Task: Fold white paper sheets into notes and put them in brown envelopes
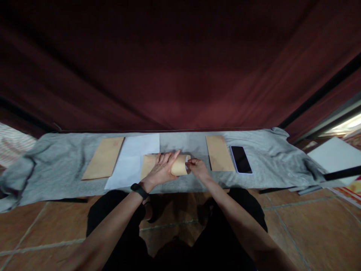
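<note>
A brown envelope [180, 164] lies in the middle of the grey cloth [62, 165], its right end bulged open. My left hand [162, 169] is wrapped over its top, holding it. My right hand [197, 167] pinches a folded white paper [186, 159] at the envelope's open mouth, only a sliver of it showing. A white sheet [135, 158] lies just left of the envelope, partly under it. Another brown envelope [103, 157] lies further left and a third brown envelope [219, 153] to the right.
A black smartphone [241, 159] lies face up right of the third envelope. The grey cloth covers a low narrow bench before a dark red curtain [180, 67]. White paper sheets [335, 154] sit at far right. Tiled floor [310, 233] and my legs are below.
</note>
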The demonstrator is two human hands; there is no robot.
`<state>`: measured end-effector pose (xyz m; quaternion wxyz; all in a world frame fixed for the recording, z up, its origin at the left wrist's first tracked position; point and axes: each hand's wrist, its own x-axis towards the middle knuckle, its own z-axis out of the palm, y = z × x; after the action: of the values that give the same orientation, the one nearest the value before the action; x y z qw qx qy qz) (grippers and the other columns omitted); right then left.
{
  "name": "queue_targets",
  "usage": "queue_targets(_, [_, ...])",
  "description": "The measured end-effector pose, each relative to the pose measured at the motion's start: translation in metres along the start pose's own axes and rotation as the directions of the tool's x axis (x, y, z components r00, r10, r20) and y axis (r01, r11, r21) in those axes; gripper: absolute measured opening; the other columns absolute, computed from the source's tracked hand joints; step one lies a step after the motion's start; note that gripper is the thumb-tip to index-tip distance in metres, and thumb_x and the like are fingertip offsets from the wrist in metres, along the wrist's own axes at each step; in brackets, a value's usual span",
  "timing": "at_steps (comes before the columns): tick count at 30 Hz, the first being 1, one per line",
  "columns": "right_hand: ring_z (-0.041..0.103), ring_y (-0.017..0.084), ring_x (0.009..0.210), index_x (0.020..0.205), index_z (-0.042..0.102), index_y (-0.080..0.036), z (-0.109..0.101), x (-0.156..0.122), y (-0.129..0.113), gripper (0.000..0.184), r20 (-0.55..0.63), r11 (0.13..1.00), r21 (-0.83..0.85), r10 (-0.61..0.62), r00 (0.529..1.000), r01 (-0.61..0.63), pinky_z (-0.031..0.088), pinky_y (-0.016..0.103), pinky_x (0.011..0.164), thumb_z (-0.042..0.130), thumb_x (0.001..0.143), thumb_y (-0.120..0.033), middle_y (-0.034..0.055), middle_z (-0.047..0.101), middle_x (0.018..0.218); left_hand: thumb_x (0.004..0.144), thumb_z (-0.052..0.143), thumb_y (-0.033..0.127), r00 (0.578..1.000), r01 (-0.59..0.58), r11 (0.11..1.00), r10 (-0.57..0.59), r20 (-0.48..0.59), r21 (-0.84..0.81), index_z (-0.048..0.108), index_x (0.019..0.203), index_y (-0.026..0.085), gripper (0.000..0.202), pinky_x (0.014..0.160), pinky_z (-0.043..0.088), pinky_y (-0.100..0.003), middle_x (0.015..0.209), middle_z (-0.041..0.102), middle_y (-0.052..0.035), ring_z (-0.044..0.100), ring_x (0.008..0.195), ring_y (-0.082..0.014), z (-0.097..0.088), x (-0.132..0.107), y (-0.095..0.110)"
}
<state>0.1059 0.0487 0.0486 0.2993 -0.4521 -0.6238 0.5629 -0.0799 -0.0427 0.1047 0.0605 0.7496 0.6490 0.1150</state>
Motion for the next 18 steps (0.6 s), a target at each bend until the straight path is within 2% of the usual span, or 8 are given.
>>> queue_targets(10, [0.065,0.019,0.071,0.070,0.067,-0.025,0.0028,-0.0046,-0.0028,0.005,-0.126,0.988,-0.145,0.028,0.992,-0.046,0.047,0.027,0.067,0.069,0.074,-0.024,-0.0006,0.071,0.070,0.067,0.080,0.043,1.000,-0.003,1.000,0.003,-0.009,0.012,0.007,0.160,0.027,0.119,0.119,0.018,-0.057,0.141,0.047,-0.0134,0.041,0.133,-0.0373,-0.0008,0.0025,0.0054])
queue_targets(15, [0.063,0.017,0.069,0.071,0.062,-0.025,0.0045,-0.0075,-0.0038,0.007,-0.174,0.993,-0.101,0.039,0.984,-0.057,0.047,0.026,0.065,0.067,0.072,-0.020,-0.0017,0.068,0.068,0.070,0.079,0.044,1.000,-0.006,1.000,0.006,-0.009,0.025,0.007,0.160,0.029,0.117,0.119,0.016,-0.057,0.142,0.046,-0.0131,0.041,0.133,-0.0370,-0.0017,0.0030,0.0080])
queue_targets(18, [0.062,0.017,0.067,0.078,0.061,-0.024,0.0052,-0.0070,-0.0031,0.012,-0.212,0.997,-0.041,0.056,0.976,-0.066,0.047,0.026,0.064,0.066,0.070,-0.017,-0.0021,0.067,0.069,0.071,0.079,0.044,1.000,-0.016,0.999,0.017,-0.007,0.042,0.006,0.160,0.029,0.116,0.120,0.016,-0.057,0.143,0.045,-0.0134,0.041,0.134,-0.0365,-0.0031,0.0034,0.0093])
